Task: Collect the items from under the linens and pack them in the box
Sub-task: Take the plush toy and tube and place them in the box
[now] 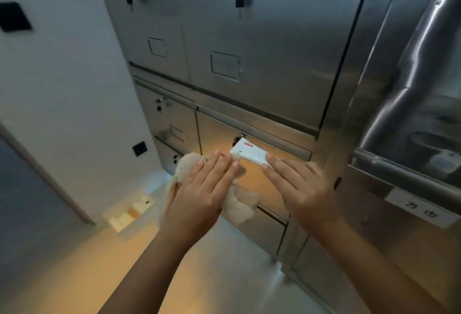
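Both hands were raised in front of a stainless steel cabinet with rows of compartment doors. The left hand gripped a beige plush toy, which bulged out above the knuckles on its far left and hung down below the palm on its inner side; the left fingers stretched forward, and their tips reached the near left corner of a white packet with a small red label. The right hand pinched the packet's right end between its thumb and fingertips, the other fingers loosely curled. The packet lay tilted between the two hands, just above and beyond them, close against the front of a lower cabinet door.

Beyond the hands, high on the upper doors, a black padlock hung from a latch, with a second, blurred lock to its left. Right of the right hand, a white label with dark characters was stuck on a steel panel, and above it a large shiny duct ran upward.

Left of the left hand and lower, on the floor by the white wall, stood an open box with pale items inside, too blurred to identify. A black wall socket sat on the wall above it.
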`<state>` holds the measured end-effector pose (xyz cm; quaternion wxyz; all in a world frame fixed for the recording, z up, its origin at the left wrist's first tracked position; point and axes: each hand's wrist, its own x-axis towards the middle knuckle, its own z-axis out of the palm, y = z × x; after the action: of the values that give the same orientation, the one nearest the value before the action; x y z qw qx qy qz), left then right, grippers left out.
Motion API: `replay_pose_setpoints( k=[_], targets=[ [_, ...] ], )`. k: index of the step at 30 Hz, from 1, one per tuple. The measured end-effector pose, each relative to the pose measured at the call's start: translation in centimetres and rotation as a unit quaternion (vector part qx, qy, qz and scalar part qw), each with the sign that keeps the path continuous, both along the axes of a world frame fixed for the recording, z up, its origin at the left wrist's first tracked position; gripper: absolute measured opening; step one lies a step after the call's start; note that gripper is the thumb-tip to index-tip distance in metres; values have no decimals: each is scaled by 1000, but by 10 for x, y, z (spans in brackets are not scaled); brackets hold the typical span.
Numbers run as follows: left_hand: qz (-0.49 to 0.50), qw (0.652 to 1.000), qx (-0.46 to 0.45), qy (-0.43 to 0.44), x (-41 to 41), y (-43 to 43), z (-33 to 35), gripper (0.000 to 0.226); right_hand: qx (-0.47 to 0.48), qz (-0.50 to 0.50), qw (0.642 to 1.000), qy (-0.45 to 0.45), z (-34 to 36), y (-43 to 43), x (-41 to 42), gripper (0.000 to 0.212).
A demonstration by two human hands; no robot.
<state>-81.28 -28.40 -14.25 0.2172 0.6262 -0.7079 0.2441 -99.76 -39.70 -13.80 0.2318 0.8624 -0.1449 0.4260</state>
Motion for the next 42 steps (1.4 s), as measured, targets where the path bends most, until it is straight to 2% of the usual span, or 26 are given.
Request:
replay_pose_setpoints(
  k=[4, 11, 21, 31, 38, 42],
  targets=[
    [65, 998, 16, 19, 45, 37, -7, 76, -3, 57, 998, 10, -9, 13, 60, 21],
    [166, 985, 33, 38, 112, 66, -18, 65, 20, 158, 987, 20, -17, 13, 157, 33],
    [268, 961, 62, 13, 246, 22, -12, 74, 28, 252, 967, 19, -12, -50, 330, 27],
    [331, 938, 95, 40, 366, 12, -22, 79, 24, 315, 948, 34, -24, -78, 473, 23],
    [330, 935, 120, 54, 469, 29, -44, 75, 42, 320, 945, 43, -47, -59, 580, 41],
    [307, 941, 133, 54, 546, 42, -51, 72, 53, 308, 949, 34, -57, -43, 654, 37]
  ],
)
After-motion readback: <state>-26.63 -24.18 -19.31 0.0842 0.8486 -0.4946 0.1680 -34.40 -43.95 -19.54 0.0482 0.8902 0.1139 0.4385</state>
